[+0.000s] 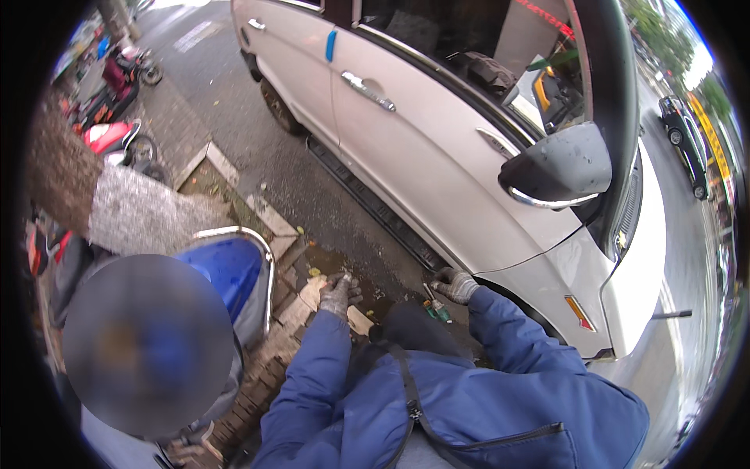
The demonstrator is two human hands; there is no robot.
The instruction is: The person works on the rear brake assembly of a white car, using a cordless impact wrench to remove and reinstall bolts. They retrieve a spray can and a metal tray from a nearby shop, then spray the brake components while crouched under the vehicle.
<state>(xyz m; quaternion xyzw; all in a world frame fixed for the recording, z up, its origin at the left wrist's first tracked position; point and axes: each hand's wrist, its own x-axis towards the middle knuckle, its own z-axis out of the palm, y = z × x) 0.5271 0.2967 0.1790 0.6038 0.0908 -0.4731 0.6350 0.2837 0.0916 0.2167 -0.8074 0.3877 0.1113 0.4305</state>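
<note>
A long black running board (375, 203) extends along the lower side of a white car (437, 148). My right hand (455, 285), in a grey knit glove, is at its front end with the fingers curled against it; their undersides are hidden. Just below that hand is a green tool (439, 311) with a thin metal shaft, its exact kind too small to tell. My left hand (338, 295), gloved alike, hovers over the pavement edge with its fingers loosely bent and apart. I make out nothing in it.
At left, a blue and grey scooter (226, 270) with a chrome bar stands beside a tree trunk (66, 160) wrapped in pale material. Broken kerb stones (269, 215) border the wet ground. The wing mirror (558, 164) juts out above right. Other scooters (117, 141) are parked farther back.
</note>
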